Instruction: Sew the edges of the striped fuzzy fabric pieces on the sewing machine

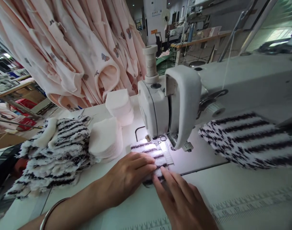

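Observation:
A small black-and-white striped fluffy fabric piece (146, 147) lies under the lit needle area of the white sewing machine (155, 108). My left hand (128, 175) rests flat on its left side, fingers stretched out over the stripes. From the front right, my right hand (181, 198) touches the near end of the fabric with extended fingertips. The fingers of both hands press from above rather than wrap around it. The needle and presser foot are hard to make out in the glare. Part of the fabric is hidden beneath my hands.
Left of the machine are a pile of striped fluffy pieces (61, 153) and two stacks of pale pads, one nearer (105, 139), one farther (119, 105). Another striped stack (251, 140) lies under the machine arm. Pink printed garments (88, 51) hang behind. Ruler markings (251, 204) run along the front.

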Demonstrator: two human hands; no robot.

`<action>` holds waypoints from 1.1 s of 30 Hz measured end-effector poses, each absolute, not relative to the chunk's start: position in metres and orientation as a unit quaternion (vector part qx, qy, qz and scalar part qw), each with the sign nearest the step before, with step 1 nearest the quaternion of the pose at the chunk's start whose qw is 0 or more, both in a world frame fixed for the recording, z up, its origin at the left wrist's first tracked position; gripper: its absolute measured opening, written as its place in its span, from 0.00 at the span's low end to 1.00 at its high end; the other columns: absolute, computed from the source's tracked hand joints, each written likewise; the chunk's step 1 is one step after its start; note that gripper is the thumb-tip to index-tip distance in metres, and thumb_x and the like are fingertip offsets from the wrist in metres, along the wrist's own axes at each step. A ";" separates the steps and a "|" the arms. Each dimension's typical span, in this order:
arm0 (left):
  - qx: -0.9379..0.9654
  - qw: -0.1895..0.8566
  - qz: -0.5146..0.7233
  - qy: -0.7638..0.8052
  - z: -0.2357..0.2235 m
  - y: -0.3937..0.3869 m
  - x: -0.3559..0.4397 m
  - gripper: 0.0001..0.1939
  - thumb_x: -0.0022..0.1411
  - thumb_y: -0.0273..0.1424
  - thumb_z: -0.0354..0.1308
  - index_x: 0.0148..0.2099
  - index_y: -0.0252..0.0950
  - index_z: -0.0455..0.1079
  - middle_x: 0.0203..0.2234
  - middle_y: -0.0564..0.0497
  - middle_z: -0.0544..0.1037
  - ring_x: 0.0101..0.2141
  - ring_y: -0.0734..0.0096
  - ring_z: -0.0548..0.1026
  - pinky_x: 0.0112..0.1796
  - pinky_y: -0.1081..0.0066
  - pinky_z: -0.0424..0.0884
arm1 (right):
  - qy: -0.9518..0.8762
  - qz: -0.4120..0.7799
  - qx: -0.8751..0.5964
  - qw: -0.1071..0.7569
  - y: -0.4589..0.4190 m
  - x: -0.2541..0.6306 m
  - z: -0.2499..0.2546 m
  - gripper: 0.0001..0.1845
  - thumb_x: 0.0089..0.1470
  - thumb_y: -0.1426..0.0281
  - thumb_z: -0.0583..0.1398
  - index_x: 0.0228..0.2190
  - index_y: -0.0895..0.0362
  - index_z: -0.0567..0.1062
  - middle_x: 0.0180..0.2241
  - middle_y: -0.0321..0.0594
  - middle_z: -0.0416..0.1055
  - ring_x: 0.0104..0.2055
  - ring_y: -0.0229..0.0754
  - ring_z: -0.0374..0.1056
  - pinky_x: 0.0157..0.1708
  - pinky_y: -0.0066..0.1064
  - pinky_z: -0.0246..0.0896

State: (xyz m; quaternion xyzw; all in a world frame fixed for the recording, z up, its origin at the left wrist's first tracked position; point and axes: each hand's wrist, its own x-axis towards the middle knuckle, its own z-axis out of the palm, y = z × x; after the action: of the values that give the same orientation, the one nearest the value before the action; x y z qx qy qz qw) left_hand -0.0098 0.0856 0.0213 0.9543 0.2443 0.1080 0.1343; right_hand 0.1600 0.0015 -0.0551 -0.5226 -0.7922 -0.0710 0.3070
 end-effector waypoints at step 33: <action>0.957 0.054 0.027 0.285 0.023 0.112 -0.011 0.11 0.67 0.24 0.43 0.42 0.33 0.67 0.35 0.47 0.69 0.36 0.68 0.66 0.36 0.67 0.67 | -0.834 -0.047 -0.476 0.276 0.039 0.175 -0.041 0.29 0.51 0.83 0.43 0.54 0.64 0.64 0.50 0.44 0.65 0.51 0.45 0.59 0.42 0.36 0.61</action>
State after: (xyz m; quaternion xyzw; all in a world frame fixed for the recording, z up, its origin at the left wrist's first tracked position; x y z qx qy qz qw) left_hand -0.0106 0.1125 0.0228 0.9567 0.2849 0.0265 0.0538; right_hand 0.1746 0.0385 -0.0411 -0.4756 -0.8339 -0.0468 0.2760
